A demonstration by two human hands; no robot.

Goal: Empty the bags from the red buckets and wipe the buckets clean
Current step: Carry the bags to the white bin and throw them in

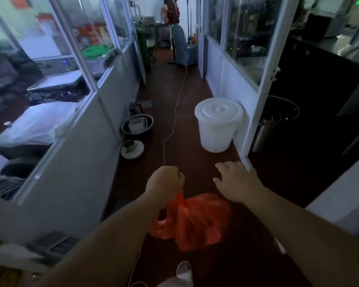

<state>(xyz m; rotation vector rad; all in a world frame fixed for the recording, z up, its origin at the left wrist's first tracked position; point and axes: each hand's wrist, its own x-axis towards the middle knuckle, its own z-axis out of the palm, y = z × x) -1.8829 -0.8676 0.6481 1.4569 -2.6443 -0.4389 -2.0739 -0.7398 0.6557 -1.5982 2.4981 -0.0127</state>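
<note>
At the bottom edge a white shoe (184,270) shows on the dark red-brown floor (187,96) of a narrow corridor. Just above it hangs an orange-red plastic bag (192,221), its gathered top held in the left hand (166,181), whose fingers are curled tight around it. The right hand (235,179) is apart from the bag, palm down, fingers loosely spread and holding nothing. A thin white cord (175,119) runs from near the left hand away down the floor. Farther on, a white lidded bucket (218,125) stands against the right-hand partition (215,65). Opposite, by the left wall, sit a dark basin (137,125) and a small white dish (132,149). At the far end stands a person (170,11), blurred.
</note>
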